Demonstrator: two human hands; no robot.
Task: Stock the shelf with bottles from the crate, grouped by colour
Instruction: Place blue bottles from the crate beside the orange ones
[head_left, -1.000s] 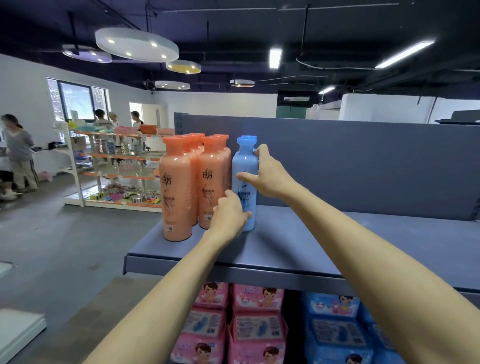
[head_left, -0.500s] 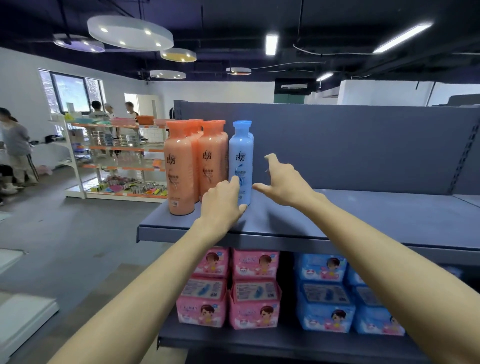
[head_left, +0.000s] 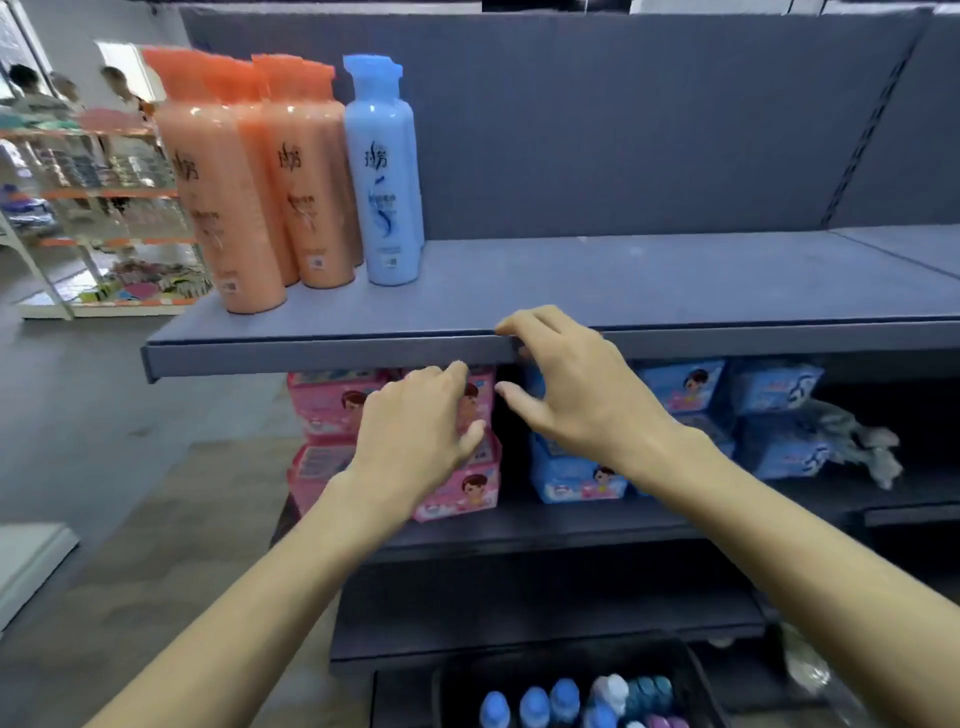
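A light blue plastic bottle (head_left: 387, 176) is seen standing upright near the left end of the grey metal shelf (head_left: 649, 280), just beside the orange plastic bottles (head_left: 260, 176). Both the left hand (head_left: 415, 431) and the right hand (head_left: 576, 395) are held empty at the shelf's front edge, fingers loosely spread. The next bottle is judged to be wanted: a reach down to the black plastic crate (head_left: 696, 670) below, where blue-capped bottles (head_left: 530, 704) are stored.

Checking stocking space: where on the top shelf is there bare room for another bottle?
The shelf is bare from the blue bottle rightward, back panel to front edge. The left end is crowded with orange bottles. Both the left hand and right hand are empty, below the front edge.
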